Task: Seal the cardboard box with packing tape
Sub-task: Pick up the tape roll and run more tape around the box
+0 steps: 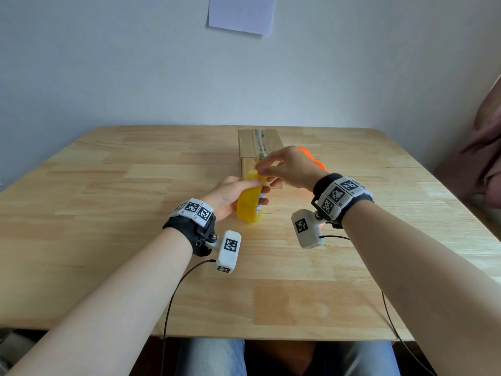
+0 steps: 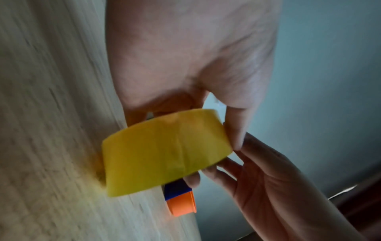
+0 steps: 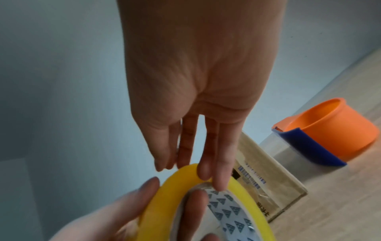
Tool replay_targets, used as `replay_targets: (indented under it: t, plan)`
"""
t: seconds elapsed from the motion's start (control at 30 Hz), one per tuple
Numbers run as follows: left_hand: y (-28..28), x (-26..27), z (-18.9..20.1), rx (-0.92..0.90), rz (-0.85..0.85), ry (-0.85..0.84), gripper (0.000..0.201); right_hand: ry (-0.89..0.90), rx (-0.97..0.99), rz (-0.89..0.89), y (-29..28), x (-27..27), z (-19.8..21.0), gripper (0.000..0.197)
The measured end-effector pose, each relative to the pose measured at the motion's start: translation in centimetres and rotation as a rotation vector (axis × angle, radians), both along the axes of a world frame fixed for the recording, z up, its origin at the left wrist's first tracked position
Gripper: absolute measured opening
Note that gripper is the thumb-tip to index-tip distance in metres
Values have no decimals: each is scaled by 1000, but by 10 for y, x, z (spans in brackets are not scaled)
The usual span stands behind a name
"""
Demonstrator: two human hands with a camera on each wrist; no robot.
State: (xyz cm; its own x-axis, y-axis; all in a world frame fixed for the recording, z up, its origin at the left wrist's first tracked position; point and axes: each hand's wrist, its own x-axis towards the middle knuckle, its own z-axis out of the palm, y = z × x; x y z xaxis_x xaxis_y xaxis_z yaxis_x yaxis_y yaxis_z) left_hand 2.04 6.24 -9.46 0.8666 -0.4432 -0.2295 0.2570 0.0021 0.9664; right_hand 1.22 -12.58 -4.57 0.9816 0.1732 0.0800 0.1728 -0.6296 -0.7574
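A yellow roll of packing tape stands on edge just above the wooden table. My left hand grips it, thumb on the rim and fingers through the printed core. My right hand reaches in from the right, and its fingertips pinch the top rim of the roll. The left wrist view shows the roll's outer face, with right-hand fingers at its far edge. The cardboard box, closed and with a strip of old tape along its top, lies directly behind the roll.
An orange and blue tape dispenser sits on the table right of the box, partly hidden by my right hand. A sheet of paper hangs on the wall. Another person's arm shows at the right edge.
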Motion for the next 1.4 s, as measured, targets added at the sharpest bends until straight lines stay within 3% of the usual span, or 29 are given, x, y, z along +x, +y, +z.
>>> replay_targets:
  t: [0.07, 0.2, 0.43, 0.9, 1.0, 1.4]
  plan:
    - [-1, 0, 1, 28, -14, -21, 13, 40, -54, 2, 3, 0, 3, 19]
    - [0, -3, 6, 112, -85, -37, 24, 130, -118, 5, 6, 2, 8, 28]
    - [-6, -1, 9, 160, -54, -30, 33, 184, -109, -23, 4, 4, 9, 11]
    - [-14, 2, 17, 233, -95, -3, 42, 290, 25, -109, -6, 6, 4, 21]
    - [-13, 3, 16, 217, -95, 5, 44, 291, 35, -106, -4, 5, 5, 15]
    - [-13, 3, 16, 219, -82, 14, 47, 357, 110, -66, -7, 5, 5, 23]
